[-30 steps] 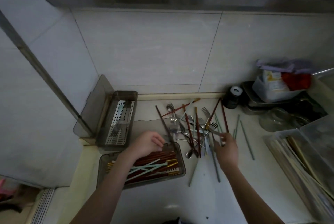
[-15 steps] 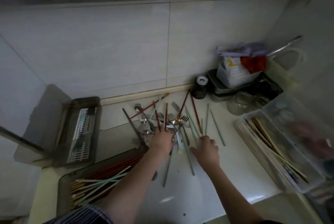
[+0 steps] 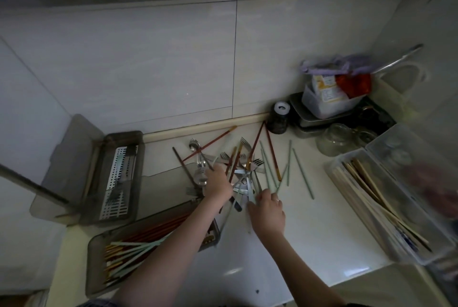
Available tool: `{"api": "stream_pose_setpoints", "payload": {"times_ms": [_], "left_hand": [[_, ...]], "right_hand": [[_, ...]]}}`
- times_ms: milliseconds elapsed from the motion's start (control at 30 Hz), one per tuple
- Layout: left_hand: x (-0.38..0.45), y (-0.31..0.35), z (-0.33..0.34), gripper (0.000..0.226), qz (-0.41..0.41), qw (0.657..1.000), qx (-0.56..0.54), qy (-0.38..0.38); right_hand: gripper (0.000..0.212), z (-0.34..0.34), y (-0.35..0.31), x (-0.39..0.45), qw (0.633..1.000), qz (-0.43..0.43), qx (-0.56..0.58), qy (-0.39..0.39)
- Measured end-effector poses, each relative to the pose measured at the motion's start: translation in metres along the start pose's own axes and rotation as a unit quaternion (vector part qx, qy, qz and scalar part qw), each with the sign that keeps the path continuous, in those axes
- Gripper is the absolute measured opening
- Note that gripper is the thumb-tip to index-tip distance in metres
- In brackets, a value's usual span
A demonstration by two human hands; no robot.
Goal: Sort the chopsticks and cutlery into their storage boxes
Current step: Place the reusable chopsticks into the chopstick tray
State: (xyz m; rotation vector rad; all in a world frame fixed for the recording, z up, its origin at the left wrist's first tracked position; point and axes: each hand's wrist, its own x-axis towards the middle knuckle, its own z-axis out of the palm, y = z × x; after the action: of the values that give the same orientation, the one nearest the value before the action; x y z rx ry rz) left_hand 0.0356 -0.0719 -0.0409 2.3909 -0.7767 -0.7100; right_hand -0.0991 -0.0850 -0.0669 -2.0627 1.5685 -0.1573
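Note:
A tangled pile of forks, spoons and red and mint chopsticks (image 3: pixel 244 161) lies on the white counter by the back wall. My left hand (image 3: pixel 218 186) reaches into the pile's left side with its fingers curled down among red chopsticks; the fingertips are hidden. My right hand (image 3: pixel 267 210) is at the pile's near edge and pinches a mint chopstick (image 3: pixel 250 195). A smoky chopstick box (image 3: pixel 95 261) at the lower left holds several red and mint chopsticks. Behind it stands the cutlery box (image 3: pixel 135 155) with a perforated metal insert.
A clear lid (image 3: pixel 163 182) lies flat between the two boxes. A clear bin (image 3: pixel 333 166) with wooden chopsticks sits on the right. A dark jar (image 3: pixel 278 118), glass jars (image 3: pixel 334 139), a metal tray and food packets fill the back right corner. Loose mint chopsticks (image 3: pixel 302 173) lie right of the pile.
My left hand left the chopstick box and moved right into the pile. My right hand slid to the pile's near edge and closed on a mint chopstick. The view swung right.

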Motion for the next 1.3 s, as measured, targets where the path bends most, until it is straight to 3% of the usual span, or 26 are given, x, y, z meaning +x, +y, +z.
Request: {"api": "stream_pose_setpoints", "payload": {"times_ms": [100,233,300,367,500,633,800,900,1000,1067,1200,1300], "left_hand": [[0.001,-0.003,0.01,0.043,-0.006,0.994,0.09,-0.063],[-0.002,-0.005,0.02,0.043,0.009,0.982,0.179,-0.056],[0.002,-0.005,0.018,0.038,-0.003,0.983,0.173,-0.063],[0.008,-0.006,0.013,0.029,-0.025,0.991,0.114,-0.072],[0.007,0.002,0.0,0.032,-0.076,0.997,0.0,-0.027],[-0.005,0.013,-0.009,0.03,-0.056,0.991,-0.118,-0.02],[-0.041,0.017,-0.034,0.018,-0.012,0.947,-0.303,-0.104],[-0.063,0.009,-0.057,0.018,0.003,0.927,-0.324,-0.186],[-0.077,-0.007,-0.073,0.017,0.023,0.919,-0.331,-0.212],[-0.082,-0.021,-0.081,0.018,0.04,0.936,-0.3,-0.177],[-0.085,-0.061,-0.109,0.021,0.091,0.983,-0.158,-0.035],[-0.082,-0.091,-0.139,0.022,0.091,0.987,-0.133,0.009]], "right_hand": [[0.024,-0.001,0.0,0.002,0.998,-0.008,0.05,-0.024],[0.015,-0.003,0.012,0.0,0.995,-0.007,0.077,-0.055],[0.01,-0.002,0.017,-0.001,0.994,0.0,0.092,-0.059],[0.008,-0.002,0.017,0.0,0.993,0.003,0.101,-0.062],[0.009,-0.001,0.007,0.001,0.99,-0.001,0.124,-0.064],[0.011,-0.005,-0.012,-0.001,0.982,-0.044,0.185,-0.023],[0.018,-0.036,-0.056,-0.003,0.936,-0.059,0.343,-0.045],[0.021,-0.047,-0.072,0.001,0.881,-0.014,0.468,-0.075],[0.029,-0.05,-0.078,0.001,0.876,-0.02,0.478,-0.063],[0.029,-0.049,-0.082,-0.005,0.867,-0.028,0.493,-0.068],[0.02,-0.037,-0.087,-0.028,0.846,-0.014,0.52,-0.117],[0.019,-0.019,-0.093,-0.045,0.91,-0.139,0.363,-0.141]]}}
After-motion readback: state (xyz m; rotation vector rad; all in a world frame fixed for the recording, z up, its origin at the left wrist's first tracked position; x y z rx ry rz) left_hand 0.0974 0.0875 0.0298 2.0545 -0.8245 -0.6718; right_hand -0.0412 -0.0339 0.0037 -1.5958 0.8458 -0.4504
